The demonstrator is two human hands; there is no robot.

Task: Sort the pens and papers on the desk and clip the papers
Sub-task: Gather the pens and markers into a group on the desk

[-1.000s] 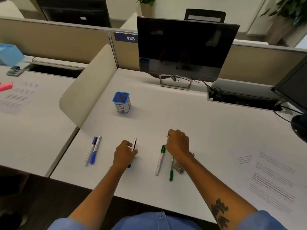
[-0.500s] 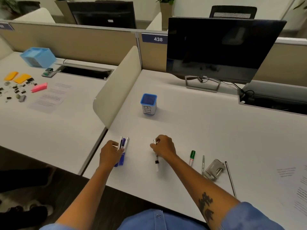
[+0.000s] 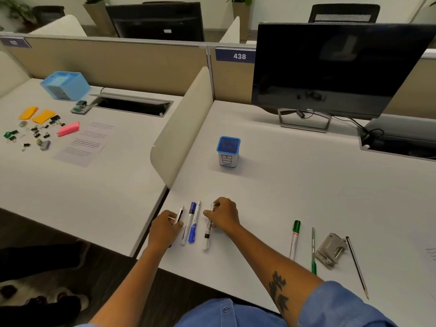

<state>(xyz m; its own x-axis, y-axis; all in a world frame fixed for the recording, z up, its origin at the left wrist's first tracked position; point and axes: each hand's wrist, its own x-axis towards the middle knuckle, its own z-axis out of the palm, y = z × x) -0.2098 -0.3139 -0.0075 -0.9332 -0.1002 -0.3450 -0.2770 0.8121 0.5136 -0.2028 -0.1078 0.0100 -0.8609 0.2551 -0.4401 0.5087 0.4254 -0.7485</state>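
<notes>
Near the desk's front left corner my left hand (image 3: 165,228) grips a black-and-white pen (image 3: 180,213) lying on the surface. Just right of it lie a blue marker (image 3: 192,223) and a clear pen (image 3: 197,210), side by side. My right hand (image 3: 223,214) pinches a clear pen with a black band (image 3: 207,237) down on the desk beside them. Further right lie a green-capped marker (image 3: 294,239), a green pen (image 3: 313,251), a metal clip (image 3: 330,249) and a pencil (image 3: 356,265). A printed paper's edge (image 3: 431,253) shows at far right.
A blue-rimmed cup labelled BIN (image 3: 228,152) stands mid-desk. A monitor (image 3: 330,67) is at the back right, a cable tray (image 3: 398,142) beside it. A curved divider (image 3: 181,128) separates the left desk, which holds a paper (image 3: 87,142), binder clips (image 3: 37,133) and a blue box (image 3: 64,84).
Both hands have shifted left across the desk with their pens, from the middle to beside the blue marker. The pens now lie in a row at the front left corner.
</notes>
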